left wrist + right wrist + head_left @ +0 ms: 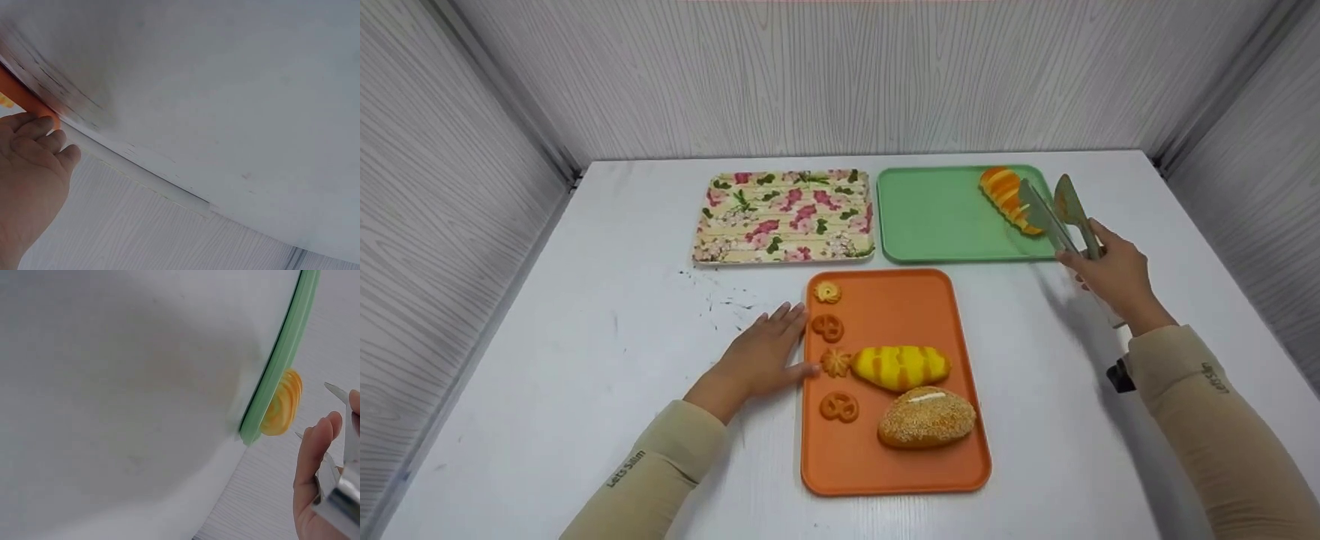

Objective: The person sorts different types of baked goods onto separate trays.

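Note:
My right hand [1114, 274] grips metal tongs [1091, 229], their two arms spread apart over the right end of the green tray [937, 217]. Beside the tongs' left tip, an orange-and-cream striped bread [1006, 199] lies on that tray; the right wrist view shows this bread [284, 402] apart from the tips. My left hand [761, 356] lies with straight fingers at the left edge of the orange tray [885, 472], thumb over its rim. On the orange tray are a yellow striped bread [901, 366], a seeded bun [928, 420], two pretzels [838, 406] and two round cookies [827, 292].
A floral tray [784, 217] stands at the back, left of the green one. Grey wood-grain panels [840, 75] wall in the white table [547, 352] at the back and both sides.

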Demonstrator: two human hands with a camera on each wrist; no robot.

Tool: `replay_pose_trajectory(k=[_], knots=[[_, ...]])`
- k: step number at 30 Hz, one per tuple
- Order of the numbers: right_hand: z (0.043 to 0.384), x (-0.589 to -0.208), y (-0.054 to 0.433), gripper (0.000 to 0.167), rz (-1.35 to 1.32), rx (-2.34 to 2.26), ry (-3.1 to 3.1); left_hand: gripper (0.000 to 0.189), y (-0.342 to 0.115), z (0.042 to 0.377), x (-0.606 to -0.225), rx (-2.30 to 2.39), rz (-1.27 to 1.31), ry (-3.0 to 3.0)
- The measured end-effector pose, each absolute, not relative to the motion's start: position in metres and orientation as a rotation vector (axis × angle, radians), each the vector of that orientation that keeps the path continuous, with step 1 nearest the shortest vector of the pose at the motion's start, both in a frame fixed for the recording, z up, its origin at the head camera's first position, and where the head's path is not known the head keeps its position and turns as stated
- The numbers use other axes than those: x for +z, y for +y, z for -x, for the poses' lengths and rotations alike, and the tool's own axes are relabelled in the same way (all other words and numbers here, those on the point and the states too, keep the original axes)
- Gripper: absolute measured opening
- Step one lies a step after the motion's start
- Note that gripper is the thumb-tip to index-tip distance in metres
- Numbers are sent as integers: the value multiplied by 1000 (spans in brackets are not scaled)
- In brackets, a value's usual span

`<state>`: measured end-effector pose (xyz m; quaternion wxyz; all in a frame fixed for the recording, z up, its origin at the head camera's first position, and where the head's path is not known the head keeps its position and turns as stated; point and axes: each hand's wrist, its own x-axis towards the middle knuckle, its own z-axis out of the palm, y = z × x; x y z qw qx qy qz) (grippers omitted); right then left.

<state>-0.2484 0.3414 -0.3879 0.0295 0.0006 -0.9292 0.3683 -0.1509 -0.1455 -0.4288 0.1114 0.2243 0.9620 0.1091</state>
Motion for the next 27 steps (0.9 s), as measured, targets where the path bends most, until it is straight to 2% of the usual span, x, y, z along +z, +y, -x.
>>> replay_pose_trajectory(k=[18,27], knots=[[226,-390,324,85,-188,1218,-2954,87,-146,151,-429,324,-675,2839],[218,-393,309,79,-355,1279,-2973,87,-146,150,-430,319,-672,2845]])
